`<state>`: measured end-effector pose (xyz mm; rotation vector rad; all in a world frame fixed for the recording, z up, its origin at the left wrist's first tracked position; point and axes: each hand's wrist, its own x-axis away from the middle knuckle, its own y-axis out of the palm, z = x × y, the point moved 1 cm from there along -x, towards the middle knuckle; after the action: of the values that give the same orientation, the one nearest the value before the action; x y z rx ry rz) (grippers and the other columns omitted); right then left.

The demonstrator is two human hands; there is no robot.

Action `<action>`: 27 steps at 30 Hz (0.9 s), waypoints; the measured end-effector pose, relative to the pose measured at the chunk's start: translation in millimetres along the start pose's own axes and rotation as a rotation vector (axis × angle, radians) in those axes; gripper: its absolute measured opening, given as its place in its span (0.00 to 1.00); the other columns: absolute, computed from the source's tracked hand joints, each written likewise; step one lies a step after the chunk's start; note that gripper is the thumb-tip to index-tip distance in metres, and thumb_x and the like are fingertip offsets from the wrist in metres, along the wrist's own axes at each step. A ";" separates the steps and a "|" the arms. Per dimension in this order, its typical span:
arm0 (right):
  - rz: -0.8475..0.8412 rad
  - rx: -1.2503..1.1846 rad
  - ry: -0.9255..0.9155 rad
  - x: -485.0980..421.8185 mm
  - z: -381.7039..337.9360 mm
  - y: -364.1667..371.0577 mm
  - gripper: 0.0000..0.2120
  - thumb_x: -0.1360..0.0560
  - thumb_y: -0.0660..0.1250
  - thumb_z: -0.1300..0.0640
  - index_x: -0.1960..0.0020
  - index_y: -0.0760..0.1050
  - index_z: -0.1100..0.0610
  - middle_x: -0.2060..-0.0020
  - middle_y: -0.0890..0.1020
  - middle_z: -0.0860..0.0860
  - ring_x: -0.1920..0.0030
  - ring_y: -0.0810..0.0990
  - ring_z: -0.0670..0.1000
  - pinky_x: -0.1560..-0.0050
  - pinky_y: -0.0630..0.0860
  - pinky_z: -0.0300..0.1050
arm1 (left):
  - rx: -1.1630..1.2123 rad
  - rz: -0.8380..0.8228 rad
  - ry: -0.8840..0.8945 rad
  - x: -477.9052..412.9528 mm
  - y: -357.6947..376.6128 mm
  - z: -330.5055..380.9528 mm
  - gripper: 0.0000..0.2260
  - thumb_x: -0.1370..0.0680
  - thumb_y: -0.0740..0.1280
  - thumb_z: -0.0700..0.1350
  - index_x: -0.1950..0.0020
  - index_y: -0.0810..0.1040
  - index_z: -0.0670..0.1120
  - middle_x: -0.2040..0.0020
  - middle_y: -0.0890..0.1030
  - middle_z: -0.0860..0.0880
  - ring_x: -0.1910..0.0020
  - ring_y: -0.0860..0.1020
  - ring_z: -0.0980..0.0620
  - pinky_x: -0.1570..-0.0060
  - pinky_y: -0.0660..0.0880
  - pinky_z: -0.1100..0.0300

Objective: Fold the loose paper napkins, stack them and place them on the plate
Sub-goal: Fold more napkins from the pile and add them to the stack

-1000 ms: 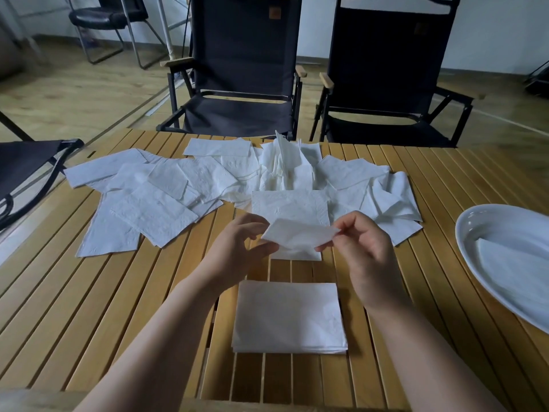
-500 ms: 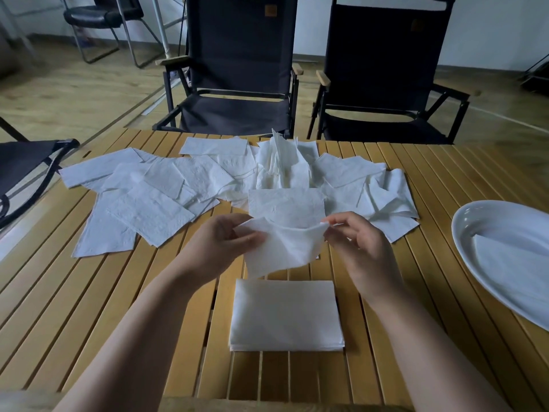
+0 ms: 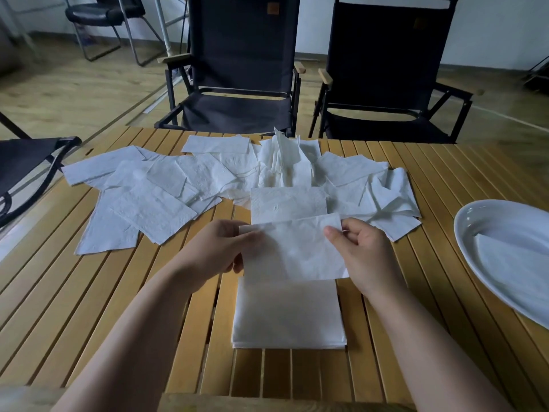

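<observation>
Nearest the person, a neat stack of folded napkins (image 3: 288, 313) lies flat on the slatted wooden tabletop (image 3: 89, 307), squared up between the two forearms.

Just beyond it, both hands hold one napkin (image 3: 297, 251) up off the surface. The left hand (image 3: 219, 251) pinches its upper left corner and the right hand (image 3: 362, 254) pinches its upper right corner, fingers curled on the paper. The sheet hangs from these two corners with its long axis running left to right, parallel to the stack's far edge. Its lower edge sits over that far edge, though whether it touches the stack cannot be told.

The stack therefore lies below the hands and toward the person, centred between them, so neither hand is clearly nearer. The next move probably means bringing the sheet down and back while keeping it square.

To the right, well apart from the stack, a white plate (image 3: 487, 218) already carries a folded napkin (image 3: 517, 263); the right hand is the nearer one to it.

Farther back, many loose napkins (image 3: 154, 209) lie overlapping across the tabletop, some crumpled upright in the middle. Behind the table stand two dark folding chairs (image 3: 237, 69).
</observation>
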<state>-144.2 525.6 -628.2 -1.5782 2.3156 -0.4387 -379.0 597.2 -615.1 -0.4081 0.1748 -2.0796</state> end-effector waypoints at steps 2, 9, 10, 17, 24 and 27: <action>-0.007 0.015 0.020 -0.4 0.0 -4.6 0.13 0.24 0.71 0.50 0.56 0.79 0.62 0.62 0.82 0.64 0.57 0.79 0.68 0.62 0.77 0.54 | -0.020 -0.018 -0.019 1.6 -3.4 1.3 0.12 0.20 0.67 0.52 0.55 0.85 0.46 0.67 0.79 0.42 0.69 0.69 0.46 0.70 0.64 0.59; -0.204 0.120 0.232 9.9 -1.9 -20.4 0.08 0.26 0.73 0.52 0.60 0.82 0.55 0.62 0.84 0.60 0.62 0.83 0.61 0.62 0.72 0.48 | -0.215 -0.196 -0.202 13.6 -6.4 3.9 0.12 0.22 0.68 0.54 0.57 0.85 0.47 0.67 0.83 0.49 0.73 0.72 0.56 0.73 0.64 0.66; -0.225 0.134 0.255 11.6 -2.4 -21.2 0.07 0.26 0.73 0.52 0.60 0.82 0.54 0.65 0.84 0.57 0.64 0.82 0.59 0.63 0.72 0.47 | -0.244 -0.222 -0.220 15.0 -6.0 3.5 0.12 0.21 0.68 0.53 0.56 0.85 0.47 0.66 0.84 0.49 0.73 0.72 0.56 0.73 0.64 0.66; -0.380 0.338 0.390 16.1 -0.1 -20.2 0.12 0.27 0.73 0.49 0.57 0.80 0.58 0.67 0.79 0.53 0.69 0.73 0.51 0.66 0.67 0.46 | -0.389 -0.293 -0.278 14.8 -3.9 -0.5 0.12 0.21 0.67 0.54 0.53 0.85 0.48 0.64 0.85 0.50 0.72 0.71 0.57 0.72 0.63 0.66; -0.432 0.452 0.400 16.6 2.2 -10.9 0.13 0.27 0.73 0.49 0.54 0.80 0.60 0.66 0.85 0.54 0.72 0.80 0.46 0.64 0.70 0.43 | -0.529 -0.332 -0.329 9.0 4.2 -6.7 0.14 0.21 0.67 0.55 0.53 0.84 0.46 0.69 0.83 0.52 0.74 0.71 0.58 0.72 0.64 0.66; -0.415 0.486 0.400 16.7 1.7 -10.9 0.14 0.27 0.74 0.48 0.53 0.80 0.58 0.70 0.80 0.52 0.72 0.77 0.47 0.63 0.70 0.43 | -0.567 -0.324 -0.333 6.8 7.0 -7.9 0.15 0.21 0.67 0.56 0.54 0.83 0.45 0.70 0.82 0.52 0.74 0.72 0.58 0.69 0.66 0.66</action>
<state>-140.1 506.1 -626.6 -1.8175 1.8875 -1.4086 -379.4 587.4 -623.0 -1.1822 0.5308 -2.2154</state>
